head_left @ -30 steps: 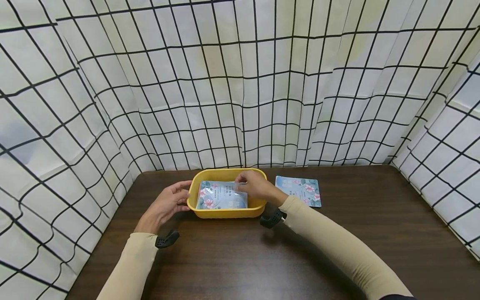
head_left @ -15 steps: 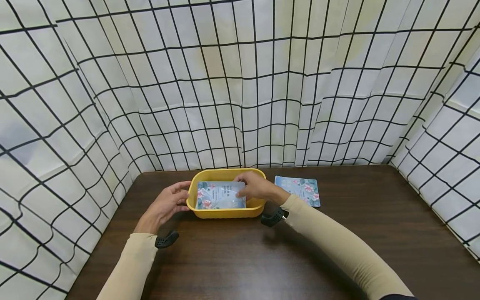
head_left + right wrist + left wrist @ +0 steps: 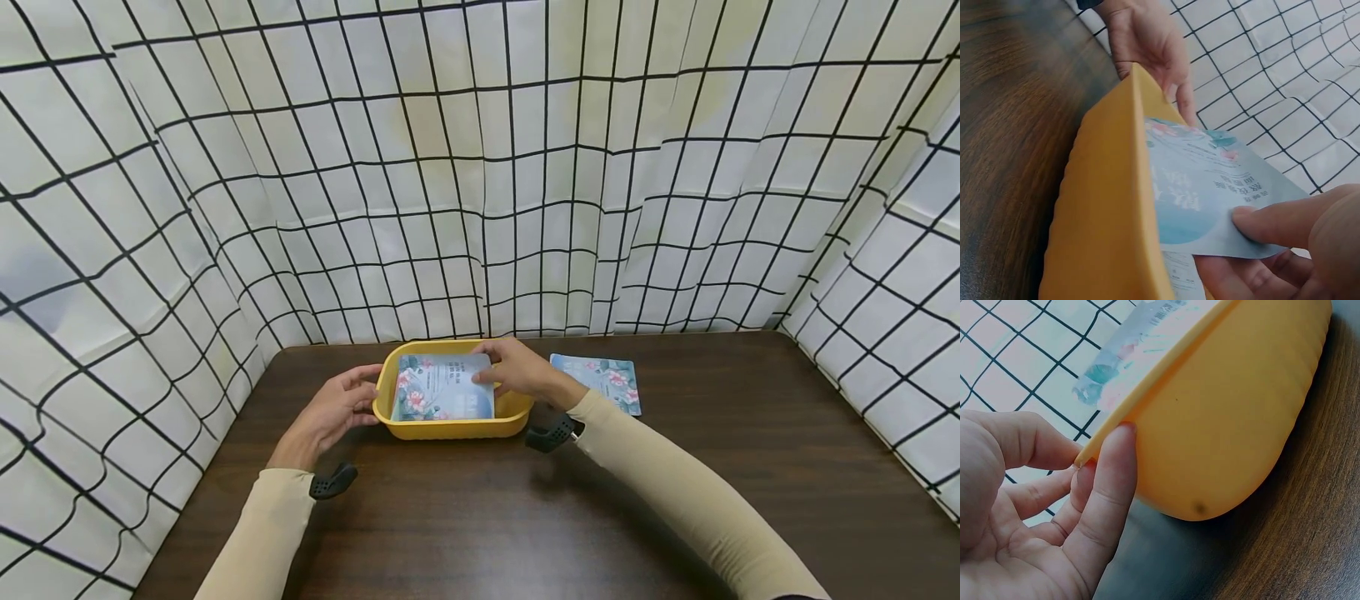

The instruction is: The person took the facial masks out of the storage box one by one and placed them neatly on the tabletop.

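In the head view, a yellow plastic basin (image 3: 457, 429) stands near the table's far edge. My left hand (image 3: 341, 408) grips its left end, with fingertips at the rim and one digit along the outer wall (image 3: 1197, 425). My right hand (image 3: 521, 371) pinches the right edge of a pale blue, flower-printed sheet-mask packet (image 3: 446, 387), thumb on top and fingers underneath. That edge is raised and the packet tilts over the basin in the right wrist view. Beneath it, part of another printed packet (image 3: 1182, 275) shows inside the basin.
A similar blue floral packet (image 3: 600, 379) lies on the table to the right of the basin, partly behind my right forearm. The dark wooden table (image 3: 450, 517) ends at a white curtain (image 3: 525, 208) with a black grid.
My right hand has taken hold of the top packet's right edge and raised it slightly toward the back. My left hand and the basin stay in place.
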Demonstrator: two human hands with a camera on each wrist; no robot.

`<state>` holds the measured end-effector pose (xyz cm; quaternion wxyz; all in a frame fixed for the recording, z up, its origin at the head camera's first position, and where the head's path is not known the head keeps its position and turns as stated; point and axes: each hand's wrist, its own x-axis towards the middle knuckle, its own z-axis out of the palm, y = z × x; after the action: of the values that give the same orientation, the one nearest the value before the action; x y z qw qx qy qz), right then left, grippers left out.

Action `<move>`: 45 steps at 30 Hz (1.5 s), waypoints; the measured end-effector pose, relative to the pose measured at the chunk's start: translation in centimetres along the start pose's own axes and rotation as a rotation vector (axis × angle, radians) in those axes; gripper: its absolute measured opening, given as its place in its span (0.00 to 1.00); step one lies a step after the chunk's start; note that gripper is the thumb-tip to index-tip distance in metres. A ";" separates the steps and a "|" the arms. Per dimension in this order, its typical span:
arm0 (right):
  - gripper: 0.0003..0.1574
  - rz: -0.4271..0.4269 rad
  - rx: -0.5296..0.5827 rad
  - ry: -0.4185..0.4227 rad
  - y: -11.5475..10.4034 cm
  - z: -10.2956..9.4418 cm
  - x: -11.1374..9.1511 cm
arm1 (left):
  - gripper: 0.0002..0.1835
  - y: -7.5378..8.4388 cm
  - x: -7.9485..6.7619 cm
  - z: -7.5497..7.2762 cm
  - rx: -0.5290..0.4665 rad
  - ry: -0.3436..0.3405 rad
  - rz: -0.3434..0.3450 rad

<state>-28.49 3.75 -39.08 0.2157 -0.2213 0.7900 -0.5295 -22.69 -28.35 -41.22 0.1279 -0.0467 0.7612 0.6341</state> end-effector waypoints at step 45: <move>0.31 0.024 0.282 0.119 1.2 -7.0 -4.5 | 0.33 -0.2 0.1 0.0 -0.002 -0.018 0.003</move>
<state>-29.05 11.95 -37.26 0.2039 -0.1475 0.7218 -0.6447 -22.79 -28.41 -41.39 0.1336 -0.0398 0.7594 0.6355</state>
